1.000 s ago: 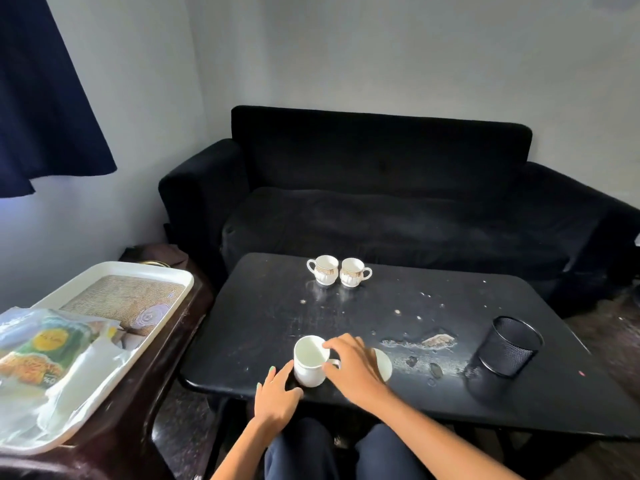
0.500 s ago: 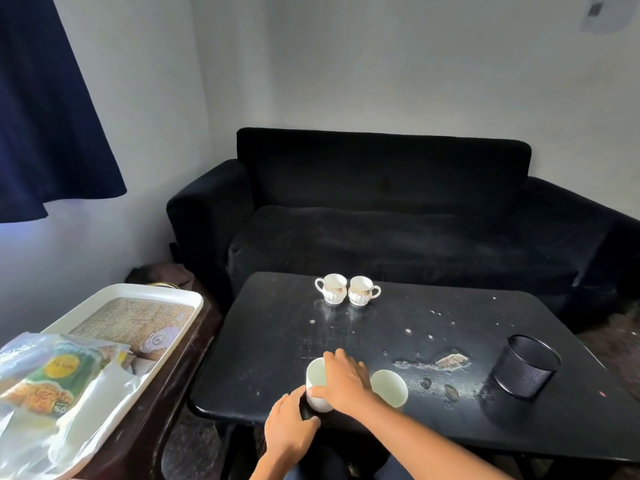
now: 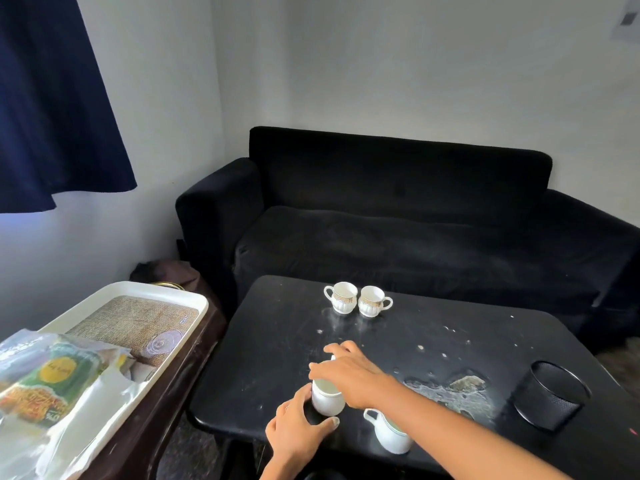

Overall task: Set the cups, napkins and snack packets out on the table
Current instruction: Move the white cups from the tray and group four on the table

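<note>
Two bare forearms come in from the bottom of the frame, with no sleeve showing on either. The left hand (image 3: 299, 426) sits at lower centre, its thumbnail short and pale. The right hand (image 3: 349, 374) lies just above it, and its long forearm runs off to the lower right corner. Neither wrist carries a watch or band.
</note>
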The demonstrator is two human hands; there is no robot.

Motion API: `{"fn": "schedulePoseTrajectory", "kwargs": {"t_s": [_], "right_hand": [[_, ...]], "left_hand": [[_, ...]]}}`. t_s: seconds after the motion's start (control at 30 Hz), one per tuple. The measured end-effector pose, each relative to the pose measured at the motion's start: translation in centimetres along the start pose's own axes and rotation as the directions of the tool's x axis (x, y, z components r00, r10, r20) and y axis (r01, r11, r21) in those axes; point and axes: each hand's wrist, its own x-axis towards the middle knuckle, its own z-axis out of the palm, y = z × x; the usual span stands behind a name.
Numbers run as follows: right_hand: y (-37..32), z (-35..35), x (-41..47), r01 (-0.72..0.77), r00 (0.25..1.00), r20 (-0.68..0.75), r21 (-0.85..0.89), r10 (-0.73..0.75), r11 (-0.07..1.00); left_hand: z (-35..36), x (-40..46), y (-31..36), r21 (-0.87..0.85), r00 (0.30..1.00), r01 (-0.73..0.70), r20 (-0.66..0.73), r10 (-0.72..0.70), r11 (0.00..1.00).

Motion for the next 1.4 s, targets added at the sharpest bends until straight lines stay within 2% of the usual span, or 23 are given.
{"fn": "schedulePoseTrajectory", "kwargs": {"t_s": [0.07, 0.1, 0.17, 0.2, 0.27, 0.33, 0.4, 0.5, 0.6, 0.67, 0.8, 0.9, 1.1, 1.2, 1.27, 1.33, 1.4], "right_hand": [[0.6, 0.4, -0.1, 0.098, 0.995, -0.027, -0.063, -0.1, 0.993], [0.8, 0.8, -0.2, 0.101, 0.994, -0.047, -0.006, -0.101, 0.995], [1.0, 1.7, -0.3, -0.034, 0.992, -0.109, 0.288, 0.068, 0.957], [0.9, 2.2, -0.3, -0.12, 0.967, -0.143, 0.473, 0.21, 0.873], [0.4, 3.0, -0.3, -0.228, 0.861, -0.133, 0.762, 0.49, 0.606], [-0.1, 3.7, 0.0, -0.316, 0.769, -0.006, 0.866, 0.64, 0.387], [-0.8, 4.6, 0.4, -0.391, 0.717, 0.084, 0.87, 0.692, 0.3], [-2.1, 5.7, 1.1, -0.439, 0.656, 0.043, 0.834, 0.753, 0.335], [-2.8, 5.8, 1.7, -0.436, 0.647, -0.022, 0.809, 0.762, 0.393], [-2.4, 5.6, 2.0, -0.431, 0.676, -0.032, 0.793, 0.736, 0.43], [-0.6, 4.7, 2.2, -0.417, 0.776, -0.073, 0.686, 0.627, 0.596], [1.0, 4.0, 2.1, -0.41, 0.831, -0.06, 0.605, 0.552, 0.683], [3.1, 3.6, 2.3, -0.342, 0.909, -0.013, 0.547, 0.417, 0.764], [3.9, 4.1, 2.4, -0.286, 0.932, -0.024, 0.565, 0.361, 0.774], [4.4, 4.5, 2.3, -0.266, 0.94, -0.008, 0.609, 0.341, 0.747], [5.0, 4.8, 2.0, -0.286, 0.928, 0.035, 0.703, 0.37, 0.651], [6.0, 5.2, 1.7, -0.313, 0.915, 0.088, 0.77, 0.393, 0.556]], "left_hand": [[0.1, 0.0, -0.1, 0.007, 1.0, 0.002, -0.012, -0.002, 1.0], [0.1, 0.0, -0.2, 0.012, 1.0, -0.002, -0.02, 0.002, 1.0], [0.2, -0.1, -0.5, 0.014, 0.999, -0.004, -0.041, 0.005, 1.0], [0.2, -0.2, -0.6, 0.007, 0.999, 0.001, -0.05, 0.0, 1.0], [0.5, -0.2, -0.5, -0.004, 0.998, 0.017, -0.054, -0.017, 1.0], [0.8, -0.3, -0.3, -0.016, 0.999, 0.033, -0.04, -0.033, 0.999], [0.9, -0.5, -0.3, -0.03, 0.999, 0.045, -0.027, -0.046, 0.999], [0.7, -0.6, -0.3, -0.008, 1.0, 0.019, -0.019, -0.02, 1.0], [0.3, -0.7, -0.1, 0.005, 1.0, 0.009, -0.008, -0.009, 1.0], [0.1, -0.7, 0.0, -0.015, 1.0, 0.0, -0.015, 0.0, 1.0], [0.1, -0.7, 0.3, -0.102, 0.998, -0.002, -0.068, -0.005, 0.995], [0.3, -0.8, 0.7, -0.119, 0.995, 0.017, -0.094, -0.028, 0.993], [0.9, -0.5, 0.5, -0.014, 0.994, 0.091, -0.057, -0.091, 0.996], [1.1, -0.4, 0.5, -0.018, 0.991, 0.104, -0.078, -0.105, 0.994], [1.3, -0.3, 0.6, -0.071, 0.984, 0.095, -0.145, -0.105, 0.993], [1.5, 0.0, 0.8, -0.081, 0.969, 0.127, -0.202, -0.141, 0.989], [1.9, 0.6, 0.8, 0.009, 0.959, 0.161, -0.237, -0.155, 0.987]]}}
